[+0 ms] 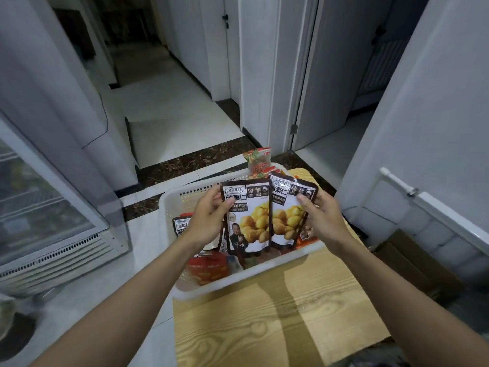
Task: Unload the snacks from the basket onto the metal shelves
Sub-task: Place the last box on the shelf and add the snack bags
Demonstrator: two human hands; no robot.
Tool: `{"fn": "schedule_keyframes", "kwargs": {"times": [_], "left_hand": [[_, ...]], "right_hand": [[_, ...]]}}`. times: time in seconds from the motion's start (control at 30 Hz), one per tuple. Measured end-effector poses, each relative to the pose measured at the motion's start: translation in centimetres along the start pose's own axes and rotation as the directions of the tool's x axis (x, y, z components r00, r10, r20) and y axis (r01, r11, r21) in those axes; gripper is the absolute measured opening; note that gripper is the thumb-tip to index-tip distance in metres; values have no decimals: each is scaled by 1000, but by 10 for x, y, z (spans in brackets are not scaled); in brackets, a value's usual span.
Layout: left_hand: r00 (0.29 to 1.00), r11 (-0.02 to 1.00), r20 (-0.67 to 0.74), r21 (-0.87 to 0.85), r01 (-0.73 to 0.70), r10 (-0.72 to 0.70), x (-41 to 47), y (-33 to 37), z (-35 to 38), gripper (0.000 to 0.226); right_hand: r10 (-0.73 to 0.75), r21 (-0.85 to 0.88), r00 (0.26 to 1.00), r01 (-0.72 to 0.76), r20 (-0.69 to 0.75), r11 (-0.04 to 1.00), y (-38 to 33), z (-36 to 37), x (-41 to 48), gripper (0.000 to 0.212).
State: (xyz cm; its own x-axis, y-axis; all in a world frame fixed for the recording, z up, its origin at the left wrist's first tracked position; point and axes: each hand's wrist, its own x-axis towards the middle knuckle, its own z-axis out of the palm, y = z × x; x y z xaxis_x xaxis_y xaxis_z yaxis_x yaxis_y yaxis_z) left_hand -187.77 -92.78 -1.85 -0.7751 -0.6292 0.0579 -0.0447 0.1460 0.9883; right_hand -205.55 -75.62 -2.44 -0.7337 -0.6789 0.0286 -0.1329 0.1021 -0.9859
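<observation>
Left hand (209, 218) pinches one chestnut pouch (248, 221), right hand (321, 217) pinches a second pouch (288, 215), both upright, overlapping, just over the white basket (238, 277) on wooden table (277, 327), likely squared up to carry together; shelves not in view.

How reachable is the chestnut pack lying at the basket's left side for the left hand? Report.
Likely reachable: the left hand is just beside that lying pack, nothing between. But it already grips another chestnut pack.
</observation>
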Motion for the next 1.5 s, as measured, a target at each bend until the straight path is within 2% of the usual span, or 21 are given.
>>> {"fn": "schedule_keyframes", "kwargs": {"times": [0.3, 0.53, 0.8, 1.13, 1.37, 1.5], "left_hand": [[996, 998, 87, -61, 0, 6, -38, 19, 24, 44], [972, 982, 212, -178, -65, 103, -87, 44, 63, 38], [916, 977, 379, -206, -57, 134, -136, 84, 133, 36], [826, 947, 519, -316, -55, 221, -202, 161, 259, 40], [814, 918, 511, -390, -65, 275, -243, 226, 379, 38], [815, 898, 478, -427, -109, 326, -248, 264, 436, 37]], "right_hand": [[-10, -25, 982, 6, -190, 1000, -26, -36, -73, 8], [-9, 16, 929, 16, -370, 1000, -45, -60, -172, 18], [-118, -51, 812, 109, -572, 993, -78, -113, -278, 25], [-116, -33, 664, 137, -739, 990, -105, -219, -395, 27], [-126, -33, 566, 173, -815, 984, -129, -325, -461, 23], [-184, -109, 494, 175, -850, 978, -147, -384, -481, 21]]}}
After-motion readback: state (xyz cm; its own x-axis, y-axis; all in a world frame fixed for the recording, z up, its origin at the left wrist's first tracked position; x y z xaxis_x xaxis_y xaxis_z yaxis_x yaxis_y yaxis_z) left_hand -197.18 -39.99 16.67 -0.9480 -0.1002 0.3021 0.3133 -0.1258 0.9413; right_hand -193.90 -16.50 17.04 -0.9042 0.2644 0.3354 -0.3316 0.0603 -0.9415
